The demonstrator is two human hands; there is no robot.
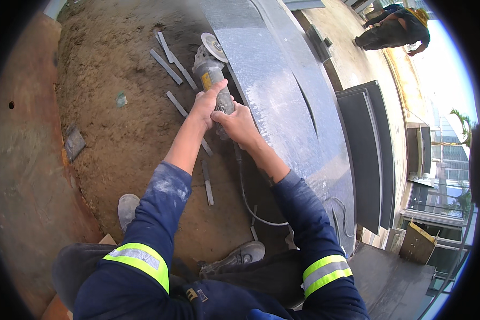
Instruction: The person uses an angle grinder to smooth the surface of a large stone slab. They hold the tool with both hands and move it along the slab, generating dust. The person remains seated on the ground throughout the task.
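Observation:
Both my hands are closed round the body of a dusty angle grinder (pixel 212 74). My left hand (pixel 204 106) grips it from the left side, thumb along the top. My right hand (pixel 239 124) wraps its rear part from the right. The round cutting disc (pixel 214 47) meets the left edge of a large grey slab (pixel 282 101), which carries pale dust along its surface. Whether the disc is spinning cannot be made out. A power cord (pixel 244 186) runs from the grinder's rear end, curving under my right arm.
Several narrow grey offcut strips (pixel 166 66) lie on the dirt floor (pixel 117 154) left of the slab. Dark slabs (pixel 360 154) lean at the right. A reddish-brown panel (pixel 26 133) borders the left. Another person (pixel 397 29) stands at the upper right.

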